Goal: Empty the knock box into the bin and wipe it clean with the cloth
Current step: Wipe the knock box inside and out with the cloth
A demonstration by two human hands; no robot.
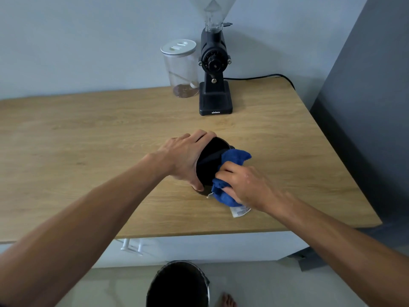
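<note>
I am tipping the knock box [210,161] on its side on the worktop [88,134], mouth turned toward my right. My left hand [183,158] is wrapped around its outer wall, fingers [203,135] curled over the top edge, thumb underneath near the wood. My right hand [241,182] is bunched closed around the blue cloth [234,157], pressing it at the rim and into the opening.

Risks, as I judge them: the box is resting on a curved edge, so a hard push from the cloth could be rolling it out of my left grip. Any leftover grounds could be spilling onto the wood rather than into the bin [179,284], which is standing on the floor below, near my foot [226,301], well apart from the box. A loose corner of cloth is trailing on the worktop and could be dragging grit with it.

Surface: pale wood-grain worktop, mostly bare. At the back, a black grinder [214,85] with a clear hopper, its cable [261,76] running off to the right, and a clear jar [181,69] just beside it. Plain light wall behind; darker grey panel on the right.
</note>
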